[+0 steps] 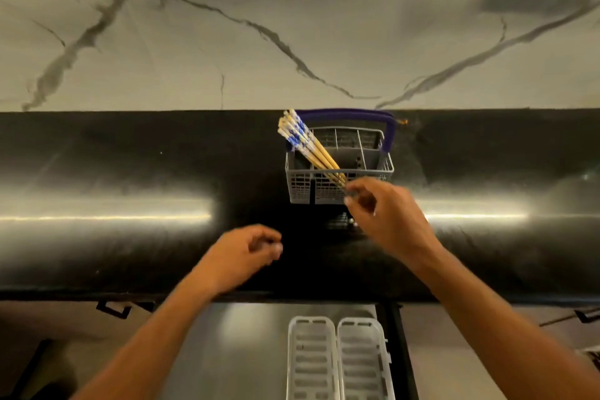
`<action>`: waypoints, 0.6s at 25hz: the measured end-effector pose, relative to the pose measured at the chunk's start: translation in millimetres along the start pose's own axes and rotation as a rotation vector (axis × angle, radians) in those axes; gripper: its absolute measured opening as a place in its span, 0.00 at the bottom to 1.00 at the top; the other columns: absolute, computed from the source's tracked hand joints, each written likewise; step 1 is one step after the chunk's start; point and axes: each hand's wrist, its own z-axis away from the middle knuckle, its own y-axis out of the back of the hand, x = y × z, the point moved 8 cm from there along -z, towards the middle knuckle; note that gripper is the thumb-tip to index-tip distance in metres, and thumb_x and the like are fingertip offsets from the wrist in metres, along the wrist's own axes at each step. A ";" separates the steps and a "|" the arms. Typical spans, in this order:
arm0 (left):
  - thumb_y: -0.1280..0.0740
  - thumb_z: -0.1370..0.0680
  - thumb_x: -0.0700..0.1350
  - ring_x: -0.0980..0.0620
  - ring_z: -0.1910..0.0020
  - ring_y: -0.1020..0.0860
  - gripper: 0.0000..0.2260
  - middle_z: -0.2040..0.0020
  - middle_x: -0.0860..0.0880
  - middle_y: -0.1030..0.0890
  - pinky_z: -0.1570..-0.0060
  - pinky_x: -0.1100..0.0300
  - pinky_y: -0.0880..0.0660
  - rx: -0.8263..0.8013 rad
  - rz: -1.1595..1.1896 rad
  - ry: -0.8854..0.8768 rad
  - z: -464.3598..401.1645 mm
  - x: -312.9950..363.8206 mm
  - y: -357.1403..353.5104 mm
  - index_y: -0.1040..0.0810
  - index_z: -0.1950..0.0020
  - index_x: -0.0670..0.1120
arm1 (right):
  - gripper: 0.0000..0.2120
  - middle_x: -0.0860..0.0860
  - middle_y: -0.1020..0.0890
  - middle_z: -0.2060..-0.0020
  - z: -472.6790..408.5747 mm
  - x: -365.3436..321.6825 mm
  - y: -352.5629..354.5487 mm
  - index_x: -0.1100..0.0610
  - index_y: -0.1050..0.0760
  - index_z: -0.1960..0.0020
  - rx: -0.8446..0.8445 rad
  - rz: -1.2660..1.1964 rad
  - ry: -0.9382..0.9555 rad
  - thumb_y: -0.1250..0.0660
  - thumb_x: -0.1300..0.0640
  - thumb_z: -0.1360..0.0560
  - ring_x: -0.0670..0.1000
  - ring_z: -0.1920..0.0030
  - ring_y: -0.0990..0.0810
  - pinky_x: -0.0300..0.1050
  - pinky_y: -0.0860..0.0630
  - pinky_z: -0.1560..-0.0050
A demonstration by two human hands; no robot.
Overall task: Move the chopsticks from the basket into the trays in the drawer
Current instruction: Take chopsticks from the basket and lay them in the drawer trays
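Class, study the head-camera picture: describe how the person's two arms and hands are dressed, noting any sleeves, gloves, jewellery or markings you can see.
Both forearms are bare up to the picture's lower edge: no sleeves show. The left hand and the right hand wear no gloves. No ring, watch, bracelet or marking is visible on either, though the fingers are slightly blurred.

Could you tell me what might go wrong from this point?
The chopsticks lean as a loose bundle in one corner of the basket; lifting a few could scatter the rest. The light basket might tip toward the counter edge. The trays sit low in the drawer, so dropped sticks may miss.
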 end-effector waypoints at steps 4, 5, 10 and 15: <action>0.31 0.21 0.42 0.46 0.54 0.14 0.03 0.55 0.44 0.13 0.49 0.53 0.18 0.343 0.329 -0.125 -58.0 68.8 68.4 0.18 0.49 0.49 | 0.09 0.49 0.16 0.57 -91.1 -31.4 -13.0 0.53 0.19 0.45 0.028 0.018 0.064 0.33 0.54 0.22 0.49 0.61 0.18 0.51 0.19 0.59; 0.30 0.22 0.43 0.47 0.54 0.14 0.03 0.56 0.45 0.13 0.48 0.51 0.18 0.397 0.358 -0.108 -71.8 73.1 75.6 0.18 0.50 0.48 | 0.08 0.50 0.17 0.57 -104.4 -34.6 -21.6 0.53 0.19 0.46 0.017 0.063 0.074 0.34 0.53 0.22 0.50 0.60 0.19 0.51 0.20 0.58; 0.28 0.24 0.49 0.51 0.54 0.15 0.10 0.53 0.49 0.13 0.45 0.49 0.19 0.508 0.287 -0.016 -115.1 72.5 73.6 0.16 0.46 0.47 | 0.08 0.50 0.20 0.55 -124.5 -29.3 -46.9 0.54 0.22 0.48 0.070 0.192 0.053 0.35 0.50 0.21 0.50 0.58 0.25 0.44 0.30 0.60; 0.28 0.24 0.47 0.55 0.55 0.16 0.08 0.54 0.51 0.13 0.47 0.52 0.18 0.577 0.323 -0.020 -113.9 79.8 71.2 0.15 0.47 0.47 | 0.08 0.50 0.18 0.53 -121.4 -30.2 -47.6 0.54 0.19 0.45 0.078 0.134 0.123 0.34 0.53 0.21 0.49 0.54 0.22 0.46 0.23 0.54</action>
